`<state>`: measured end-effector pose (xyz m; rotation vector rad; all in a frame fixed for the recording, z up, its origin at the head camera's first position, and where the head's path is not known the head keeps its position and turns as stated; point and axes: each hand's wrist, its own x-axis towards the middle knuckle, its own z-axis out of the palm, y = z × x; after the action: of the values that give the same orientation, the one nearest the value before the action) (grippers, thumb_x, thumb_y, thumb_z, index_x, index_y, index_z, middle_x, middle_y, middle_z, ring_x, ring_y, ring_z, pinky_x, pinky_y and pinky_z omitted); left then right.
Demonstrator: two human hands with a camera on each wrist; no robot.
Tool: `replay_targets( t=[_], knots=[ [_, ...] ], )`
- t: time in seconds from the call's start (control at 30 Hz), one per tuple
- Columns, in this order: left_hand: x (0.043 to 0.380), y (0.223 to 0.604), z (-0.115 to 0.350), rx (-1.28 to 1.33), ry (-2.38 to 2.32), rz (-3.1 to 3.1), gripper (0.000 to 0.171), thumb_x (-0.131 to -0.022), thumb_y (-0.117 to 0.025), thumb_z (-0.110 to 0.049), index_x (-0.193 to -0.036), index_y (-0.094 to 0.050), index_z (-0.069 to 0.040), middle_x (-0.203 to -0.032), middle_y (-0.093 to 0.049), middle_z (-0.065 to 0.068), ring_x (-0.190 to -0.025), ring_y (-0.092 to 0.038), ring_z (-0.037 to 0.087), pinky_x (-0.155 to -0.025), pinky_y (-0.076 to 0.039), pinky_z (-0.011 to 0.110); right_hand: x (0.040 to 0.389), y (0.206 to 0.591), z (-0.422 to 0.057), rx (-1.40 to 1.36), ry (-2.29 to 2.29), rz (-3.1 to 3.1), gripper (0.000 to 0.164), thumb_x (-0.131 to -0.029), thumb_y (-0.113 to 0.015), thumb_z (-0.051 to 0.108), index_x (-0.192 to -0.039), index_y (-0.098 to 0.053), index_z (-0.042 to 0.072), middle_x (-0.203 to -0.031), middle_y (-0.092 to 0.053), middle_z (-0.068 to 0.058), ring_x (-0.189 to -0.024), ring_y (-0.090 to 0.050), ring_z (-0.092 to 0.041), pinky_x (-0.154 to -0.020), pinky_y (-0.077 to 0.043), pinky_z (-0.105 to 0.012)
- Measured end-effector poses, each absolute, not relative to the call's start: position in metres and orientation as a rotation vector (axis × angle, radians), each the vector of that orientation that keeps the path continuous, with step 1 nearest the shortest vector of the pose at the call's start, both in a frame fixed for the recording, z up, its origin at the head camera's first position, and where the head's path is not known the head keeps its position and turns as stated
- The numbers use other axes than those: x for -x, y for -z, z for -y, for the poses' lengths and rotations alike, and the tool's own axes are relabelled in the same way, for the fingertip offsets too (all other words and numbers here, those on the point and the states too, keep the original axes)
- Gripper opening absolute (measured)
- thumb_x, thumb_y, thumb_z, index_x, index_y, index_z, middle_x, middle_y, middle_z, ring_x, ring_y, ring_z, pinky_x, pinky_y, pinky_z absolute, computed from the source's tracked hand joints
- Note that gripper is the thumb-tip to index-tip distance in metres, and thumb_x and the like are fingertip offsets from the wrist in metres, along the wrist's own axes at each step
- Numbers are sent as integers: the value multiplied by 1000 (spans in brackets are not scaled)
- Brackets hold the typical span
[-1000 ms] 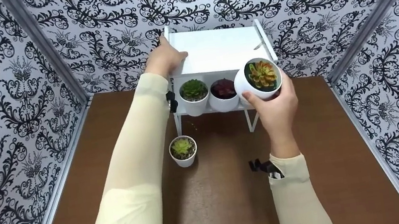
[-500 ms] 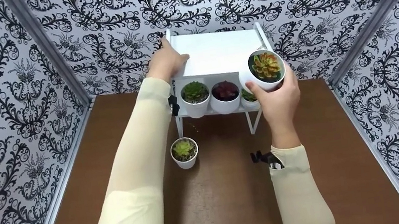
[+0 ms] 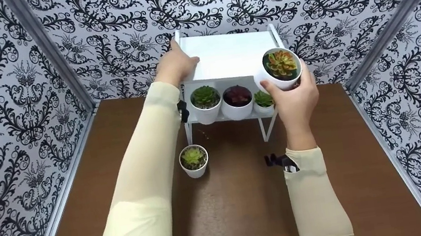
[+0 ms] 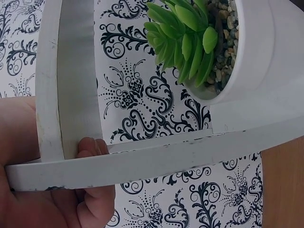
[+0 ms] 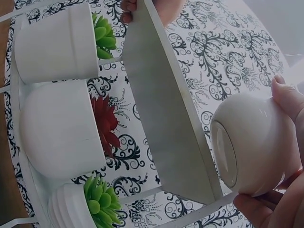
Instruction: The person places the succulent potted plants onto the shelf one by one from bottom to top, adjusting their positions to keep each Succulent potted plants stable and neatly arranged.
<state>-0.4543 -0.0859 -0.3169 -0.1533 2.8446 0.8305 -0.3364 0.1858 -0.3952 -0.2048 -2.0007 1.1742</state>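
My left hand (image 3: 175, 66) grips the left side of a white two-tier plant shelf (image 3: 226, 52); in the left wrist view its fingers (image 4: 97, 199) curl round the frame under the top board. With thumb and fingers my right hand (image 3: 297, 95) holds a round white pot with an orange and yellow succulent (image 3: 280, 65). This pot is tilted and overlaps the top board's front right corner in the head view. From the right wrist, the pot's base (image 5: 225, 154) shows above the level of the board (image 5: 161, 118), close to its front edge.
On the lower tier stand a green succulent (image 3: 205, 98), a dark red succulent (image 3: 237, 97) and a smaller green one (image 3: 263, 100), all in white pots. A light green potted succulent (image 3: 193, 159) stands on the brown table (image 3: 240, 212). Patterned walls (image 3: 112, 33) enclose the back and sides.
My right hand has lifted the pot slightly up and to the right, which uncovers the small green succulent on the lower tier. My left hand stays on the shelf.
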Motion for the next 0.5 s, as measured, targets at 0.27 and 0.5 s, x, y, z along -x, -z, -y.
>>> replay_targets(
  t=[0.27,0.5],
  knots=[
    [453,316,86,171,-863,-2833,105,-106,-55,-54,-168,18,-11,-169,-41,19,-153,-45,35,-129,-38,46,341,391,-185,248,-1172,2028,112,-62,-102,51,-154,-57,10,-147,-66,-12,-133,-63,-26,-117,-49,-33],
    [454,317,85,180,-860,-2830,106,-106,-55,-54,-169,18,-12,-170,-40,18,-154,-45,35,-129,-38,46,342,387,-184,256,-1158,2034,112,-63,-102,52,-153,-56,5,-149,-65,-14,-133,-65,-26,-115,-52,-30]
  ],
)
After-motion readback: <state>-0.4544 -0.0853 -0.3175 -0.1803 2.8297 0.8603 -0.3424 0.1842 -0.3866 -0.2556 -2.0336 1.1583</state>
